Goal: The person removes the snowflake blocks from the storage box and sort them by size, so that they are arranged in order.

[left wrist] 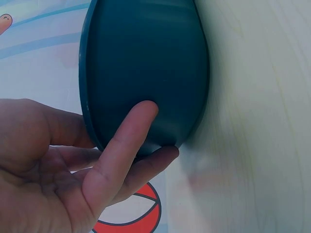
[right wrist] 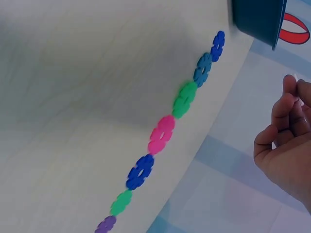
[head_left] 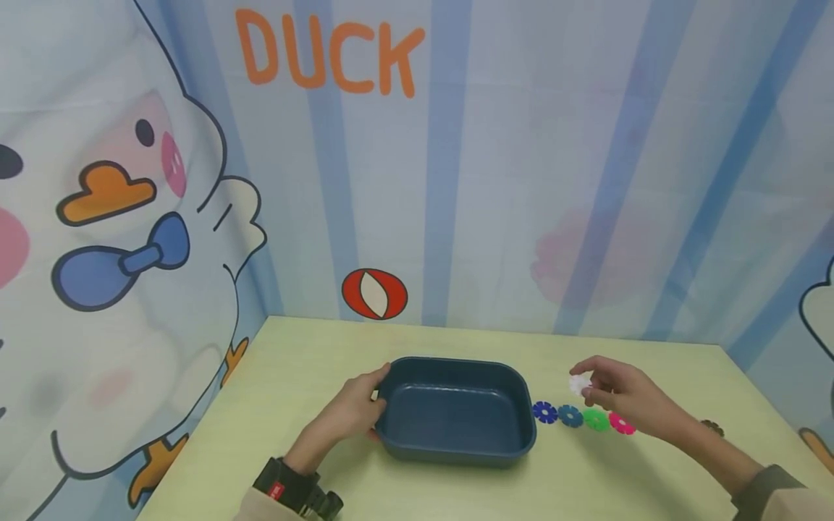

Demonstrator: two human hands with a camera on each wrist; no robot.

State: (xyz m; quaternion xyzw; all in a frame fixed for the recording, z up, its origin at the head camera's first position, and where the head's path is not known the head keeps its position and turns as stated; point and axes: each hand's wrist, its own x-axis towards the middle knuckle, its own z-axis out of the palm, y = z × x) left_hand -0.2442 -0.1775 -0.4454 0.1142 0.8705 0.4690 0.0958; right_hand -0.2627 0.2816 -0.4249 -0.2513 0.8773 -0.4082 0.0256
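A dark blue rectangular plastic basin (head_left: pixel 456 454) stands on the table, its inside bare. My left hand (head_left: pixel 352 411) grips its left end, and in the left wrist view two fingers (left wrist: pixel 126 141) lie along the outer wall. Right of the basin, my right hand (head_left: pixel 625 394) pinches a white snowflake-shaped disc (head_left: pixel 578 383) between thumb and fingertips, above the table. Beneath that hand runs a row of similar notched discs: dark blue (head_left: pixel 545 412), teal (head_left: pixel 570 416), green (head_left: pixel 596 420) and pink (head_left: pixel 622 423).
In the right wrist view the row continues with another dark blue disc (right wrist: pixel 140 172), a green one (right wrist: pixel 121 202) and a purple one (right wrist: pixel 106 224). A brownish disc (head_left: pixel 713 428) shows beyond my right forearm. A printed cloth backdrop (head_left: pixel 495 181) rises behind the pale table (head_left: pixel 313 340).
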